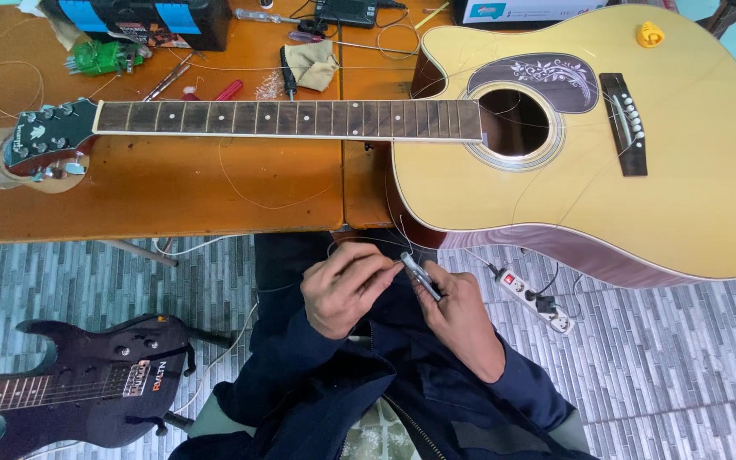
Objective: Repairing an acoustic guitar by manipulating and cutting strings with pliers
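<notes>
Metal tool (420, 276): a small silvery implement, apparently a clipper or cutter, held between both hands just below the near edge of the bench (172, 200), over the person's lap.

Right hand (462, 319): closed around the lower part of the tool, fingers curled, thumb side up. Left hand (347, 285): fingers bent inward, fingertips pinched together at the upper tip of the tool. A thin guitar string (402, 230) runs from the area of the hands up toward the instrument above; whether the left fingertips grip the string itself cannot be told.

Directly above the hands lies an acoustic guitar (641, 196) with a pale yellow top, flat on the bench, body up and to the right of the hands, neck (287, 117) extending to the upper left. Its headstock (44, 136) rests well to the left. Loose strings lie across the soundhole (513, 122) and the bench. A yellow pick-shaped item (650, 34) sits on the guitar top, far upper right.

Beyond the neck, far above the hands: screwdrivers (215, 89), a cloth (313, 64), a green item (100, 58) and a dark case (142, 19).

Right of the right hand, on the tiled floor (683, 341), lies a white power strip (534, 300). Lower left of the hands, a dark electric guitar (87, 383) rests on the floor.
</notes>
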